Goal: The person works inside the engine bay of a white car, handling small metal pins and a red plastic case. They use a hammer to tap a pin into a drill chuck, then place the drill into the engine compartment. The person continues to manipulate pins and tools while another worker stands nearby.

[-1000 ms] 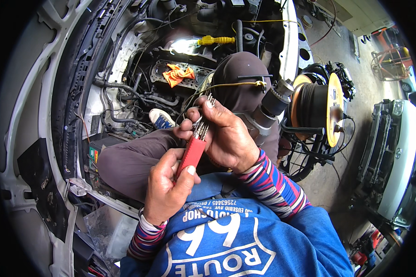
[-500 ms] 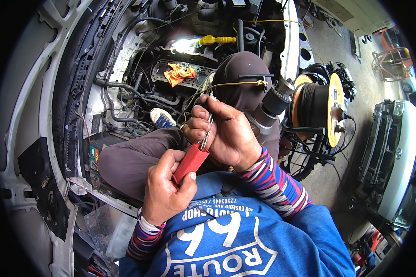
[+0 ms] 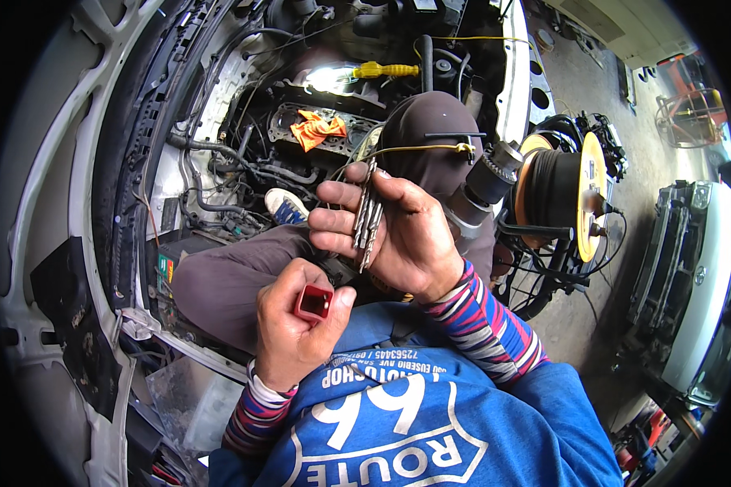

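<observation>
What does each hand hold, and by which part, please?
Left hand: red case, by its sides near the open end. Right hand: drill bits, their lengths resting across the fingers.

An exposed engine bay [image 3: 217, 104] indicates a workshop.

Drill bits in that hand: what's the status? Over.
Right hand open, drill bits lying on it. Left hand gripping red case, open end toward camera. Drill chuck nearby, on the right.

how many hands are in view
2: the left hand, wrapped around a red case, and the right hand, with drill bits lying across its fingers.
</observation>
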`<action>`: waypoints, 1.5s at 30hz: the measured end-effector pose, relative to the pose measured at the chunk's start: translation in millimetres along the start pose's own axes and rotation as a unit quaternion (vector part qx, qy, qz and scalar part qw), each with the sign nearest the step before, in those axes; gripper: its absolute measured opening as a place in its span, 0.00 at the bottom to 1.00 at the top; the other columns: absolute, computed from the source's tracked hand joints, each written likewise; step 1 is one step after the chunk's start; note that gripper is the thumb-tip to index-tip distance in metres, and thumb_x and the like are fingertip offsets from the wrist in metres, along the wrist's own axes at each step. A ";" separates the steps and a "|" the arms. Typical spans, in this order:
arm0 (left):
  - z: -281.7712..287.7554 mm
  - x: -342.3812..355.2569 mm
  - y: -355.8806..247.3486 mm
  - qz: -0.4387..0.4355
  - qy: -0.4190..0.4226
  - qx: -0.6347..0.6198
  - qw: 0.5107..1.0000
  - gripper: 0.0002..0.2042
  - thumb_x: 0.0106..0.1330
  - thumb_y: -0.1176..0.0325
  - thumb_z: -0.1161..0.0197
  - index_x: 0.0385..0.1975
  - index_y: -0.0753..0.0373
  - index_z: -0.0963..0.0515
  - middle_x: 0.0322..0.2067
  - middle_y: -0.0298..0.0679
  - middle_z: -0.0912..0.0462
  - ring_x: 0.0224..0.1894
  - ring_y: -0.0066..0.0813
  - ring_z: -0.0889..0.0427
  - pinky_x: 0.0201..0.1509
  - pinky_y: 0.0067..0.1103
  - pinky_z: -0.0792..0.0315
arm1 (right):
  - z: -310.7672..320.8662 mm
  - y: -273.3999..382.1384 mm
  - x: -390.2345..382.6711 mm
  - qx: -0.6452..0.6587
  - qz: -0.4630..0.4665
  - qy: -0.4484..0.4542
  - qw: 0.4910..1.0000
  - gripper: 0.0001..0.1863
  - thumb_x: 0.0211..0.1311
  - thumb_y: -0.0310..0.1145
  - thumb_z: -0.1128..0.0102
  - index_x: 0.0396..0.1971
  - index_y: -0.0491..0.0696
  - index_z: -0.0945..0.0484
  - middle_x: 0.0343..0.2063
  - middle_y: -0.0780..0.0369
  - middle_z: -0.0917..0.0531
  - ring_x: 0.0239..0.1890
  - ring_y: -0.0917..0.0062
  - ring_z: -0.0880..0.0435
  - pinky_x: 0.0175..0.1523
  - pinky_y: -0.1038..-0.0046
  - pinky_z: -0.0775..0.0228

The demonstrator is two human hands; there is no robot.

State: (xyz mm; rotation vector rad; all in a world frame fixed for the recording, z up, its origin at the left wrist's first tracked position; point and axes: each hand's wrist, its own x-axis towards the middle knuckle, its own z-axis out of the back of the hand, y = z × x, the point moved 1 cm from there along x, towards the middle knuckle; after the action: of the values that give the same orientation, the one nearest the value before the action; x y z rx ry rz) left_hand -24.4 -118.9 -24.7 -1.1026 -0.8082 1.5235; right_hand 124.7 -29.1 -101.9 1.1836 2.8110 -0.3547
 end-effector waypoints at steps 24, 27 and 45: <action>46.2 99.4 -14.7 -0.046 0.192 0.047 0.979 0.15 0.67 0.66 0.34 0.49 0.67 0.17 0.37 0.37 0.18 0.40 0.25 0.19 0.48 0.23 0.27 | -9.3 -4.1 -13.1 -0.158 -0.133 0.003 0.978 0.27 0.65 0.24 0.46 0.64 0.35 0.35 0.54 0.43 0.20 0.54 0.50 0.16 0.60 0.53 0.20; 49.9 96.5 -13.1 -0.063 0.196 0.057 0.977 0.13 0.66 0.66 0.33 0.46 0.67 0.16 0.38 0.38 0.17 0.41 0.25 0.18 0.48 0.23 0.26 | -10.7 -4.9 -13.4 -0.171 -0.149 -0.029 0.974 0.30 0.67 0.21 0.41 0.67 0.34 0.38 0.56 0.41 0.21 0.55 0.48 0.16 0.60 0.53 0.20; 51.7 92.7 -16.4 -0.027 0.202 0.051 0.978 0.12 0.66 0.66 0.31 0.42 0.68 0.17 0.37 0.37 0.16 0.40 0.22 0.19 0.48 0.22 0.26 | -13.9 -3.0 -13.6 -0.119 -0.170 0.018 0.978 0.38 0.53 0.28 0.50 0.68 0.32 0.39 0.62 0.34 0.28 0.65 0.38 0.28 0.69 0.47 0.31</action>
State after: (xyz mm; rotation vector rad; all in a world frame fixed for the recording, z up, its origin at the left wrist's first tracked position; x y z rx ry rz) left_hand -70.2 -22.4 -13.4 -1.2470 -0.4710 1.2238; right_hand 132.5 -37.2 -85.8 0.6687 2.9787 -0.0111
